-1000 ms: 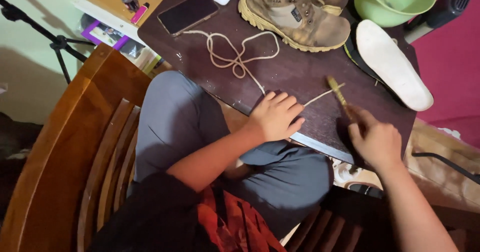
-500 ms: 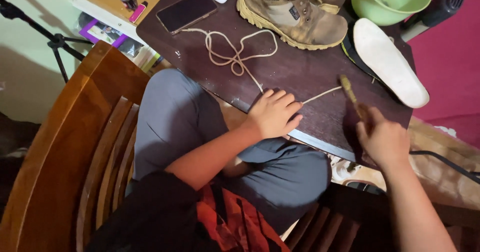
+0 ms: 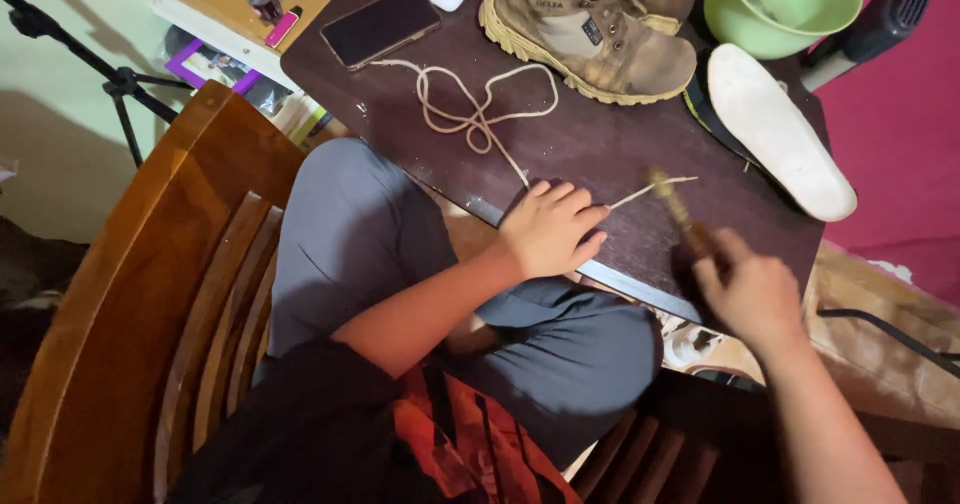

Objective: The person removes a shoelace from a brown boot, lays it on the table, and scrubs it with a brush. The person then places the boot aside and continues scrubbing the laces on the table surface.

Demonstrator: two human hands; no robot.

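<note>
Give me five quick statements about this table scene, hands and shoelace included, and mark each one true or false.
1. The left hand presses on the shoelace. True.
2. The right hand is empty. False: it grips a blurred brush-like tool.
3. The boot stands on the table. True.
4. The white insole lies inside the green bowl. False: it lies on the table beside it.
5. The phone lies on the chair. False: it lies on the table.
</note>
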